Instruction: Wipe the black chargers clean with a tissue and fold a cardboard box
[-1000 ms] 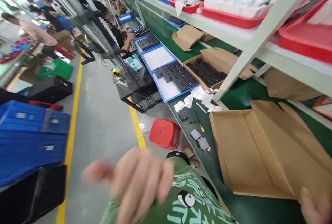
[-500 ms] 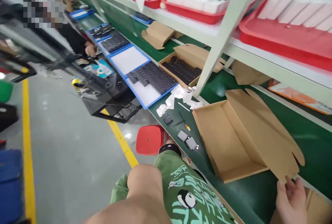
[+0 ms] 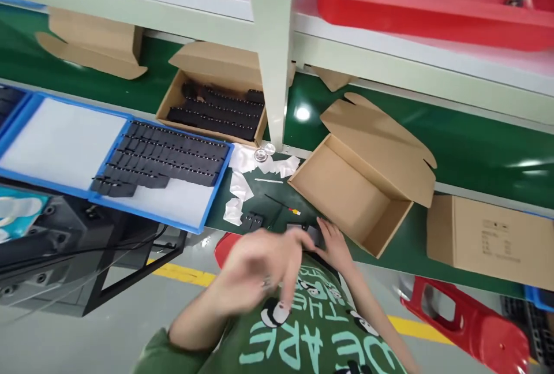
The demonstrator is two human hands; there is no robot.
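Note:
Partly blurred, my left hand [image 3: 259, 267] hovers in front of my shirt, with nothing visible in it and its fingers apart. My right hand [image 3: 335, 245] is at the bench's near edge, thumb and fingers around a small grey square piece [image 3: 317, 236]. A second grey piece [image 3: 295, 226] lies just left of it, mostly covered by my left hand. Beyond the hands is a thin black tool with a red and yellow end [image 3: 285, 206]. Small black parts [image 3: 253, 221] lie to the left, near crumpled white wipes [image 3: 234, 210] and a white stick [image 3: 268, 180].
An open cardboard box [image 3: 346, 189] stands right of the hands, with a closed carton [image 3: 497, 241] farther right. Blue-rimmed trays [image 3: 201, 221] bear rows of black parts. Another box [image 3: 162, 109] holds black strips. A shelf post [image 3: 273, 56] rises behind; a red stool [image 3: 471, 328] is below.
The view has swung right and closer to the bench. My right hand has moved from the open box's flap to the grey pieces. My left hand has come into view.

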